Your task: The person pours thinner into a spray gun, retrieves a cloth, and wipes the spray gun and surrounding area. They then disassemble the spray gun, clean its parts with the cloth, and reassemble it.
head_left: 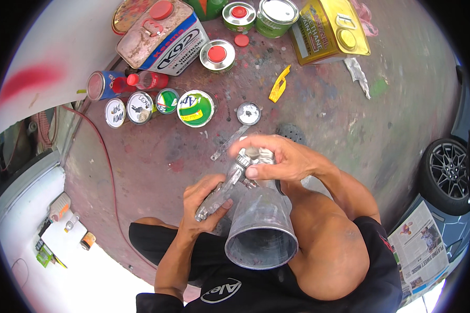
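I hold a metal spray gun over my lap, its grey open cup pointing toward me with the mouth showing empty. My left hand is wrapped around the gun's handle. My right hand grips the front head of the gun from above, fingers closed on it. I am squatting above a paint-stained concrete floor. A loose round metal lid and a flat metal stirring stick lie on the floor just beyond my hands.
Several paint cans stand at the top left, among them a green-and-white lidded can, a large white rectangular tin and a yellow rectangular tin. A yellow utility knife lies nearby. A car wheel and newspaper are right.
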Demonstrator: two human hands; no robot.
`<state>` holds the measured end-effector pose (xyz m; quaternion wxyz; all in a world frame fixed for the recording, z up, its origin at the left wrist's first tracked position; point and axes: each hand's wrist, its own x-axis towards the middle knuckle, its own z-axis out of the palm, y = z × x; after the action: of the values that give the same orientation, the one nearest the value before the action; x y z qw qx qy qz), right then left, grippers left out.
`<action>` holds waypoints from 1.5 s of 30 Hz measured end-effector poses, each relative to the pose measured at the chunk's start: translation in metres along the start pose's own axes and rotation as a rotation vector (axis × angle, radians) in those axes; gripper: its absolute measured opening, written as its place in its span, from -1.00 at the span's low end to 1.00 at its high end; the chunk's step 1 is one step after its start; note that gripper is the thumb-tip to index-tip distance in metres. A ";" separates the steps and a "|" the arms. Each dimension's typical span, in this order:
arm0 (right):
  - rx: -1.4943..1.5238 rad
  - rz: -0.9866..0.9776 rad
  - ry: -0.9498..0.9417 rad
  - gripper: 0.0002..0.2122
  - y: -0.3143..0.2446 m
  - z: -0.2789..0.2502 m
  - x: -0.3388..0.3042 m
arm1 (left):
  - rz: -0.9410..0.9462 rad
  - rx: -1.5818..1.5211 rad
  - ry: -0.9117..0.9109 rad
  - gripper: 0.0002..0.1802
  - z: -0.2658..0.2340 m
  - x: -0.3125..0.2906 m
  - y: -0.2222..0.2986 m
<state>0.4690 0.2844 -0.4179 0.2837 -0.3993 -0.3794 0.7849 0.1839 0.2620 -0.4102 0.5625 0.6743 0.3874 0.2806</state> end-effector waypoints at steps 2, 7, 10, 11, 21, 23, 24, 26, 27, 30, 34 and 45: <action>-0.190 0.052 0.010 -0.46 -0.001 -0.002 0.002 | -0.015 0.002 0.005 -0.54 0.000 0.001 -0.002; -0.181 -0.261 0.010 -0.50 0.005 -0.010 0.009 | -0.060 -0.018 0.030 -0.54 0.001 0.004 -0.002; -0.127 0.130 -0.113 -0.59 0.010 -0.014 0.012 | -0.025 -0.004 -0.001 -0.54 0.003 0.005 0.001; -0.099 0.119 -0.056 -0.61 0.012 -0.014 0.011 | -0.020 -0.003 -0.011 -0.54 0.004 0.006 0.002; -0.037 -0.092 -0.028 -0.59 0.013 -0.005 0.001 | -0.031 0.000 0.033 -0.54 0.010 0.001 0.001; -0.040 -0.061 -0.004 -0.52 0.010 -0.001 0.001 | -0.040 -0.030 0.057 -0.55 0.010 0.001 0.001; -0.137 0.007 -0.010 -0.49 0.010 0.000 0.003 | -0.045 -0.005 0.036 -0.54 0.010 0.001 0.001; -0.150 -0.041 0.025 -0.47 0.010 0.003 0.006 | -0.052 0.034 0.014 -0.53 0.009 0.000 0.001; -0.066 -0.155 0.067 -0.46 0.012 0.006 0.009 | -0.032 0.057 0.022 -0.51 0.009 0.000 0.000; -0.041 -0.098 0.039 -0.44 0.020 0.003 0.012 | 0.007 0.098 0.041 -0.46 0.009 -0.003 -0.006; 0.006 0.188 0.016 -0.44 0.034 0.002 0.005 | -0.167 0.015 0.051 -0.50 0.016 -0.009 -0.016; 0.061 0.213 0.158 -0.41 0.030 0.012 0.008 | -0.068 -0.016 0.017 -0.53 0.027 0.003 -0.014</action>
<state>0.4507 0.2693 -0.4415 0.2400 -0.4892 -0.2873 0.7877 0.2046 0.2505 -0.4294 0.5740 0.6537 0.4127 0.2700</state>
